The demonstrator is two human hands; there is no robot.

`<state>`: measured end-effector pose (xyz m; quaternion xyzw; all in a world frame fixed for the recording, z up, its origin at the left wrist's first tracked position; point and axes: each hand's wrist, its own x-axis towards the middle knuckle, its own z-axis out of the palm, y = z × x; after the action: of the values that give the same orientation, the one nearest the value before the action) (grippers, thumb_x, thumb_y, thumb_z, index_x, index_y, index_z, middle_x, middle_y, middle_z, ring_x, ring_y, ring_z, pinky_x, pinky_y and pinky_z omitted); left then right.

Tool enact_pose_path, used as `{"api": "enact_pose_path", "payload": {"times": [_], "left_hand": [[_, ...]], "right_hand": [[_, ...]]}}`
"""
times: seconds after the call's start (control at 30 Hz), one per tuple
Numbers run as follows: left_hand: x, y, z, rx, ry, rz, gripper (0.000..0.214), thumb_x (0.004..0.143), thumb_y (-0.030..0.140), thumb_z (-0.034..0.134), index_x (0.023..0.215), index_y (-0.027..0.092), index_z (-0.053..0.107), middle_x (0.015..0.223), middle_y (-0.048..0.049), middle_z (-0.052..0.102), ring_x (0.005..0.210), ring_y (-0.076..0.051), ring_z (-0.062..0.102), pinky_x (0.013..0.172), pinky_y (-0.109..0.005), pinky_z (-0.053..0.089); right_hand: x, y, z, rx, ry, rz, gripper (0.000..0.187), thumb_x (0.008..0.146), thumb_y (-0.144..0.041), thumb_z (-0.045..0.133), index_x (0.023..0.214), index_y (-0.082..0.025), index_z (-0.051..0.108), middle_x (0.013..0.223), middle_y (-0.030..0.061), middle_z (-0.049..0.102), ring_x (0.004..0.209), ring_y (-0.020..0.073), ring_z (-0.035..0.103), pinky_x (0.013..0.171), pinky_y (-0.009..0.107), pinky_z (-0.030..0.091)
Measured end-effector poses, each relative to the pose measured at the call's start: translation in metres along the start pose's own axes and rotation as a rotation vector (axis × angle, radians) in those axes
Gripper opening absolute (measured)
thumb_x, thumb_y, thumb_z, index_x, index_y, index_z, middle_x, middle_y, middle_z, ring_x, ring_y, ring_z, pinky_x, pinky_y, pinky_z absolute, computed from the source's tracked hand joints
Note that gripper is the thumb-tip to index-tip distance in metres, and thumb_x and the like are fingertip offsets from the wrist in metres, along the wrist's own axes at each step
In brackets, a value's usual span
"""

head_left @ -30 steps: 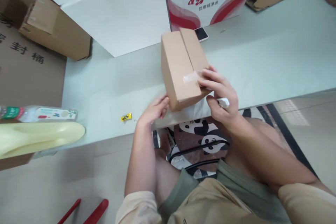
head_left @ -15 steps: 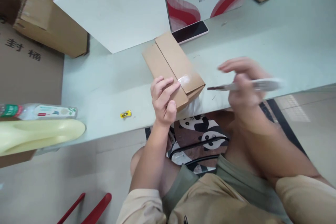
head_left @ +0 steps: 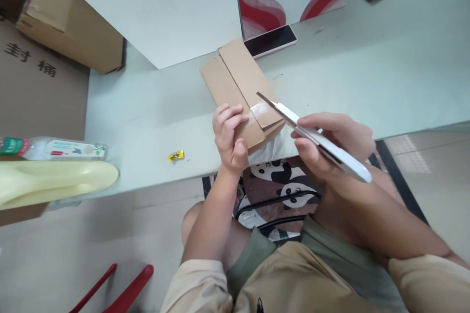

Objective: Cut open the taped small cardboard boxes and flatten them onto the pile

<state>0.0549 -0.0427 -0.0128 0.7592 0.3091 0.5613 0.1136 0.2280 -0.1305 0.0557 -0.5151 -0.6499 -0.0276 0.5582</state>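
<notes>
Clutching knife [head_left: 345,159]: right hand [head_left: 347,129] | carton [head_left: 248,76] to its left, long axis slanting away leftward | left hand [head_left: 230,139] nearer, clamped on carton's near end

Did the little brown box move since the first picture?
Yes. The far end of the brown box has swung left against the phone: it hid most of the phone before, and now nearly all of it shows.
</notes>
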Motion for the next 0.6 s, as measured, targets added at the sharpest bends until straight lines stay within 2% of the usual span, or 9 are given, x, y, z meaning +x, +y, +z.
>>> {"api": "enact_pose_path", "payload": {"times": [0.1,0.2,0.27,0.33,0.5,0.6], "left_hand": [[0.003,0.005,0.001,0.047,-0.039,-0.018,0.042,0.097,0.049,0.029,0.108,0.025,0.061,0.118,-0.0072,0.068,0.123,-0.028,0.057,0.116,-0.052,0.038],[0.005,0.010,0.001,0.073,-0.054,-0.056,0.044,0.096,0.050,0.026,0.107,0.024,0.061,0.117,-0.0078,0.068,0.123,-0.028,0.057,0.116,-0.052,0.038],[0.005,0.012,0.001,0.085,-0.059,-0.076,0.046,0.096,0.051,0.026,0.107,0.024,0.061,0.118,-0.0080,0.068,0.125,-0.029,0.056,0.117,-0.052,0.037],[0.005,0.014,0.001,0.097,-0.062,-0.082,0.047,0.096,0.052,0.025,0.107,0.024,0.062,0.118,-0.0080,0.069,0.126,-0.029,0.056,0.117,-0.051,0.037],[0.004,0.015,0.002,0.063,-0.029,-0.056,0.043,0.098,0.048,0.030,0.106,0.023,0.064,0.116,-0.0073,0.070,0.125,-0.027,0.057,0.116,-0.048,0.038],[0.004,0.015,0.003,0.053,-0.010,-0.040,0.043,0.099,0.048,0.029,0.105,0.023,0.064,0.115,-0.0072,0.070,0.122,-0.027,0.059,0.115,-0.048,0.040]], "right_hand": [[0.003,-0.005,-0.005,-0.032,-0.087,-0.017,0.003,0.091,-0.025,0.065,0.092,-0.023,0.067,0.070,-0.0002,0.070,0.054,0.0111,0.059,0.054,0.025,0.049],[0.005,-0.013,-0.012,0.000,-0.254,0.014,0.009,0.092,-0.018,0.060,0.092,-0.022,0.067,0.064,-0.0010,0.062,0.053,0.0106,0.054,0.055,0.026,0.045],[0.005,-0.020,-0.016,0.028,-0.355,0.064,0.016,0.092,-0.012,0.056,0.099,-0.021,0.068,0.066,-0.0001,0.061,0.056,0.0106,0.052,0.057,0.028,0.043],[0.004,-0.023,-0.017,0.022,-0.352,0.061,0.023,0.090,-0.008,0.056,0.105,-0.020,0.069,0.067,0.0001,0.059,0.058,0.0107,0.050,0.058,0.028,0.042],[-0.003,-0.020,-0.007,-0.085,-0.261,-0.106,0.025,0.087,-0.009,0.058,0.103,-0.022,0.072,0.059,-0.0024,0.053,0.051,0.0094,0.044,0.052,0.027,0.036],[-0.006,-0.019,-0.002,-0.143,-0.261,-0.072,0.027,0.088,-0.011,0.057,0.105,-0.023,0.074,0.059,-0.0023,0.054,0.050,0.0090,0.045,0.051,0.025,0.038]]}}
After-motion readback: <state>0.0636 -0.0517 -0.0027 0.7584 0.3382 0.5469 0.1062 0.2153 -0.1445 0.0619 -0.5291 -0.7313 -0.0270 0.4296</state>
